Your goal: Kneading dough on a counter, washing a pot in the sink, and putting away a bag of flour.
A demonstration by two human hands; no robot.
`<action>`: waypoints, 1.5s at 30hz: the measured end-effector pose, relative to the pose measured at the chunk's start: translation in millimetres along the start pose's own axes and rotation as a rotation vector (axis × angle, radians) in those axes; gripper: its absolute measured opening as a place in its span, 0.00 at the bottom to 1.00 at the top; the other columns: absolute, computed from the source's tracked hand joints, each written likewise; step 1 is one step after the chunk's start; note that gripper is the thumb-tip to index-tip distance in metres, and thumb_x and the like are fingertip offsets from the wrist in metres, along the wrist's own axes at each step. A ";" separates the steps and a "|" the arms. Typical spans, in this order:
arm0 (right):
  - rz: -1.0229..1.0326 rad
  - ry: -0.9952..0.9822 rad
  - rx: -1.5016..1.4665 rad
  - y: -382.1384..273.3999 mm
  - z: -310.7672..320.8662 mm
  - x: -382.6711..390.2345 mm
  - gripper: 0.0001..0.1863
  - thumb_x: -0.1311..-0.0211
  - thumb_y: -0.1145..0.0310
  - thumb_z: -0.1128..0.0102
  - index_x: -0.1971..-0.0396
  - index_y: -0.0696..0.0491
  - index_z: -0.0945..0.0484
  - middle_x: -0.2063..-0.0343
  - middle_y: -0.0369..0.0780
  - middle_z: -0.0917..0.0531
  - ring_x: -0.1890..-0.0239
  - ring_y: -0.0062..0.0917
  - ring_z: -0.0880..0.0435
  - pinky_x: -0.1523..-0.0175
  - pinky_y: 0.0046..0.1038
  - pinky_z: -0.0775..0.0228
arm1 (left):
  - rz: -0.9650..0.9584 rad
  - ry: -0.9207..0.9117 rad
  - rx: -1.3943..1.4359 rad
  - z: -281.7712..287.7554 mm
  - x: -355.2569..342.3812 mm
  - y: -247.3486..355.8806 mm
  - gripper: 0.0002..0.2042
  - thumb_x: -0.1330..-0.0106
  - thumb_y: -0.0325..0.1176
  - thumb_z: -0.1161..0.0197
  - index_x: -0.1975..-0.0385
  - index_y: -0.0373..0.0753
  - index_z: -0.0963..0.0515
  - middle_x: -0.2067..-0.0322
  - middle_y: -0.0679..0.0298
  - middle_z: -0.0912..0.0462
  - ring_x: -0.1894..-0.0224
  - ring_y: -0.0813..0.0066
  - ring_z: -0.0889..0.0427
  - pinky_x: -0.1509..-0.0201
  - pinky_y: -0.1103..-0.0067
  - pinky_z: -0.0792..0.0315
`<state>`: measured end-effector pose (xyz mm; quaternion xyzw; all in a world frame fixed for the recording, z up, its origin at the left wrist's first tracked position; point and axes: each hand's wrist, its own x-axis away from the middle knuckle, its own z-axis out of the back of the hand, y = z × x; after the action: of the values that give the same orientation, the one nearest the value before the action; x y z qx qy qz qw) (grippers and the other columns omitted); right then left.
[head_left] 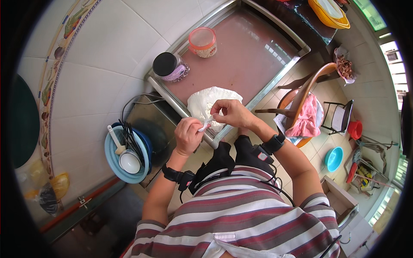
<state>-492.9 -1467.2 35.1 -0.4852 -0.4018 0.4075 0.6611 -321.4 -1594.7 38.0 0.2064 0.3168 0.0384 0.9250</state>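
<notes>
A white translucent plastic bag (214, 95) with pale contents lies at the near left corner of the metal-framed table (254, 56). My left hand (188, 134) is closed around a gathered end of the bag. Just to its right, my right hand (232, 112) pinches the same gathered plastic between thumb and fingers. The exact grip of the fingertips is partly hidden. Beyond the bag stand a clear jar with a black lid (165, 64) and a clear tub with an orange-red lid (202, 39), which has pale pieces in it.
On the left, a blue basket (112, 161) holds a white bowl (129, 163) and a ladle-like utensil (114, 139). A wooden chair (316, 79) with a pink cloth (307, 116) stands at the right. Farther right are a turquoise basin (334, 158) and a red bucket (355, 129).
</notes>
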 end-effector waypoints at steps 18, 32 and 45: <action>-0.011 0.259 0.774 51.0 54.8 -99.9 0.13 0.57 0.57 0.38 0.72 0.48 0.21 0.70 0.35 0.20 0.65 0.32 0.18 0.62 0.34 0.26 | 1.003 -0.104 1.190 -12.4 34.2 13.8 0.07 0.28 0.35 0.47 0.69 0.41 0.30 0.77 0.77 0.36 0.75 0.89 0.41 0.72 0.88 0.45; -0.235 0.217 0.835 95.2 82.1 -129.4 0.22 0.64 0.54 0.32 0.65 0.47 0.23 0.68 0.37 0.21 0.62 0.31 0.20 0.58 0.32 0.28 | 1.147 -0.047 1.043 -14.8 86.0 19.0 0.07 0.28 0.34 0.47 0.69 0.42 0.30 0.77 0.78 0.36 0.75 0.91 0.41 0.73 0.88 0.47; 0.409 0.270 0.845 -0.1 88.9 -58.6 0.06 0.55 0.69 0.35 0.78 0.51 0.23 0.61 0.36 0.22 0.65 0.30 0.19 0.66 0.29 0.25 | 0.681 0.130 1.006 -66.8 -37.2 -15.6 0.34 0.37 0.33 0.36 0.34 0.42 0.47 0.40 0.59 0.33 0.46 0.68 0.28 0.43 0.70 0.33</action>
<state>-595.5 -1493.6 45.6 -0.2920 -0.0085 0.5899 0.7527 -392.2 -1592.6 5.2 0.7047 0.2682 0.1904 0.6286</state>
